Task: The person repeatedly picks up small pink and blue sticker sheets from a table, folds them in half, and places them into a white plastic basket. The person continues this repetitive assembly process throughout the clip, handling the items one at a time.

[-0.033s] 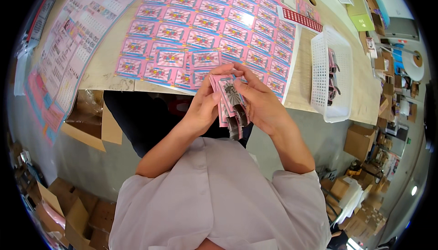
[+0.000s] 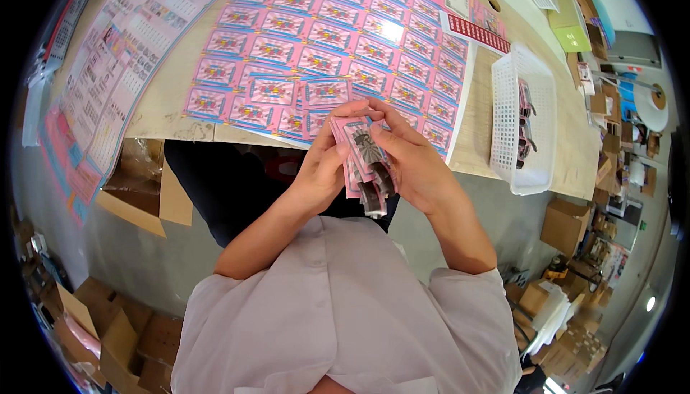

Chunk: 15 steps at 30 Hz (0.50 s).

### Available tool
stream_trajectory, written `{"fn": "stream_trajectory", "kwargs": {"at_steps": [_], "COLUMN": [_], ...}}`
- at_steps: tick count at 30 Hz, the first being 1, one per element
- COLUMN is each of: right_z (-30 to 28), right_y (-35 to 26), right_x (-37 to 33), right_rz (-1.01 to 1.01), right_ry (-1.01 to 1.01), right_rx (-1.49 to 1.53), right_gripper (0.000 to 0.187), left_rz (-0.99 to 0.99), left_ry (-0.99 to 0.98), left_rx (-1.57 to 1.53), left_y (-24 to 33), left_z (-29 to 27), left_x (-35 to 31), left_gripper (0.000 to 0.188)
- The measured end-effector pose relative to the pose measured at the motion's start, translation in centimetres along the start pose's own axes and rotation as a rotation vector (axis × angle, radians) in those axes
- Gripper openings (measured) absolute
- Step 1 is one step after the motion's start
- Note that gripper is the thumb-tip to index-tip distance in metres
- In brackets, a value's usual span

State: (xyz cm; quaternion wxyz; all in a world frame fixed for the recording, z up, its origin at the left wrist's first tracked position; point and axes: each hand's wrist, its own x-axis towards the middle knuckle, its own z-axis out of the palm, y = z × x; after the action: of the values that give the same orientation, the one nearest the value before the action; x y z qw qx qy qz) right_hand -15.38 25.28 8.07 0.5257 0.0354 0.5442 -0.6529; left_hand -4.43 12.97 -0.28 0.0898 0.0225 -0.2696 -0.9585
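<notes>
Near the table's front edge, my left hand (image 2: 321,171) and my right hand (image 2: 417,160) are both closed around a small bundle of pink cards (image 2: 365,146). The top card has a dark grey radiating picture. Dark, shiny curved pieces (image 2: 374,191) stick out from the bundle's lower end toward me; their exact kind is unclear. My thumbs press on the bundle from either side, while fingers hide its far end. Just beyond, two pink cards (image 2: 273,92) lie side by side on a large sheet (image 2: 309,32) printed with repeated pink and blue labels.
A white perforated basket (image 2: 528,178) at the right holds several pink-and-black pieces (image 2: 526,106). Behind it lies a red-and-white strip (image 2: 476,31). Another printed sheet (image 2: 108,70) hangs over the table's left edge. Open cardboard boxes (image 2: 176,196) stand on the floor.
The dark pieces at the bundle's lower end have shifted slightly up and right. Both hands keep their grip in nearly the same place.
</notes>
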Motion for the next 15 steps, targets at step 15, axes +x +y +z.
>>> {"fn": "stream_trajectory", "kwargs": {"at_steps": [15], "right_z": [1.6], "right_y": [2.9], "right_x": [-1.0], "right_rz": [-0.360], "right_ry": [-0.321], "right_rx": [-0.167], "right_gripper": [0.122], "left_rz": [0.190], "left_ry": [0.474], "left_rx": [-0.132], "left_y": [3.3], "left_z": [1.2], "left_x": [0.0], "left_gripper": [0.043]}}
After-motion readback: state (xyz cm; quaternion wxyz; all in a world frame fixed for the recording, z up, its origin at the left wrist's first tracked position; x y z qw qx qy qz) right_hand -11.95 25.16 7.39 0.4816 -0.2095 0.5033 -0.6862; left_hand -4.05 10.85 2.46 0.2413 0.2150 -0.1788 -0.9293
